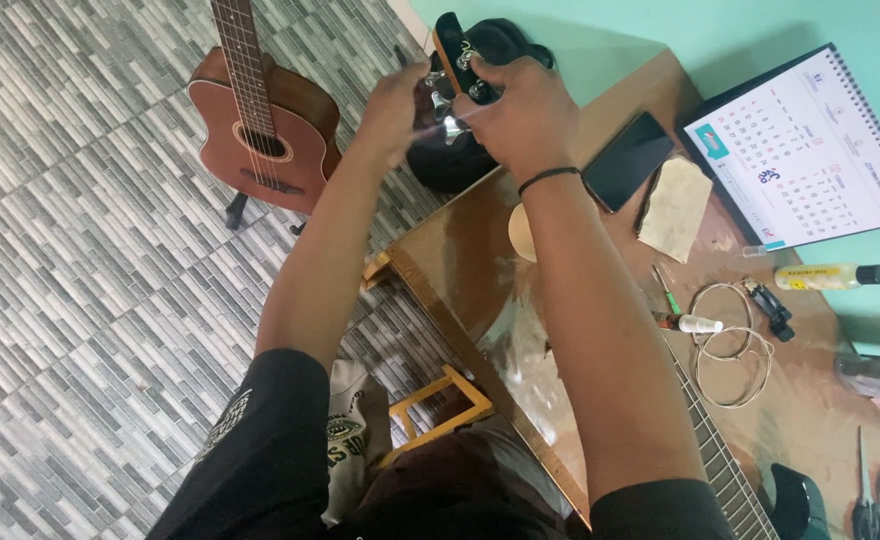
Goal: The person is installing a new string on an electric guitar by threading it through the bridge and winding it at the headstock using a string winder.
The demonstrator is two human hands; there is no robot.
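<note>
The black guitar headstock with chrome tuning pegs [457,62] was clasped by the right hand [515,110]; a peg was pinched by the left hand [395,105], apparently mid-tuning, calling for small, steady turns.

Single head-worn view, steeply downward and near, over table [480,270] edge and tiled floor [90,300], perhaps slightly tilted.

Bright even light; tabletop [480,270] glare; hands motion-blurred.
</note>
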